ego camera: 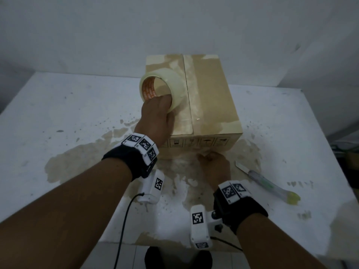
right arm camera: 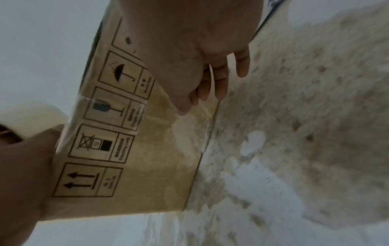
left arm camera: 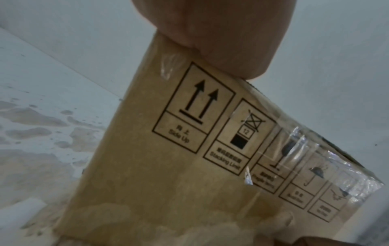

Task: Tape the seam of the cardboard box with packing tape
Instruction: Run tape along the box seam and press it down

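A brown cardboard box (ego camera: 211, 98) stands on the white table, its top seam (ego camera: 189, 98) running away from me. My left hand (ego camera: 165, 102) grips a roll of clear packing tape (ego camera: 169, 82), fingers hooked into its core, and holds it on the box top just left of the seam. A clear strip of tape (right arm camera: 109, 109) comes over the near top edge and down the printed front face (left arm camera: 147, 166). My right hand (ego camera: 206, 157) is low against that face. Its thumb (right arm camera: 183, 108) and fingers (right arm camera: 219, 83) press there near the bottom edge.
A utility knife (ego camera: 260, 179) with its blade out lies on the table to the right of my right hand. The table top (ego camera: 58, 113) is stained brown around the box. A wall stands close behind the box.
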A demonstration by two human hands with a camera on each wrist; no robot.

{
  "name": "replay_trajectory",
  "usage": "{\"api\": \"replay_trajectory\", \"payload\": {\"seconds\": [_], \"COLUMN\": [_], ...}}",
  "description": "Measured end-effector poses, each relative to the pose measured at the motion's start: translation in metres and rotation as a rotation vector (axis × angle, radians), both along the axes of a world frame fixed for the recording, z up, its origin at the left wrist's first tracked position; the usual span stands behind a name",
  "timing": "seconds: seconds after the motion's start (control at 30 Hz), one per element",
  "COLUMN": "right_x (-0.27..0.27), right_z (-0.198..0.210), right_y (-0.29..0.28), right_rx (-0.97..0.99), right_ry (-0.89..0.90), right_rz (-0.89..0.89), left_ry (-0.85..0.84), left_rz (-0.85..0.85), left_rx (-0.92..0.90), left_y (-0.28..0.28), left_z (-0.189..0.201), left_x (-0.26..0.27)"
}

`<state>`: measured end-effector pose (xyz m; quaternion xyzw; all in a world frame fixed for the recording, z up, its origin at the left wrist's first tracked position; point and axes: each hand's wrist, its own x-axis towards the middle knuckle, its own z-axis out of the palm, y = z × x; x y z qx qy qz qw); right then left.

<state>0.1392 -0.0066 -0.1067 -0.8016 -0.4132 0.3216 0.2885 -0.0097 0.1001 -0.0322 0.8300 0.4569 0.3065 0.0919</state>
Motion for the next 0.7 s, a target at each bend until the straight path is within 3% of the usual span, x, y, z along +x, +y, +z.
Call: {"api": "replay_trajectory", "payload": {"seconds": [0.17,0.23,0.4,0.7], "right_x": [0.004,0.006,0.007,0.009], "right_z": [0.025,0.036,0.042,0.017], "right_y": [-0.013,-0.009,0.017,0.023], "right_rx": [0.543,0.653,0.469,0.445], "right_ry": [-0.63,-0.769,-0.762,-0.943], "right_rz": [0.108,0.112,0.272,0.3], "left_ry": [0.006,0.018,0.039,0.009], "left_rz": [-0.001,0.012,0.013,0.009], "left_rx": [-0.002,-0.005,-0.003,0.017], "left_y": [-0.001,-0.001,0.0,-0.002], "left_z": [0.001,0.001,0.0,0.0], "left_x": [0.001,0.001,0.001,0.002]}}
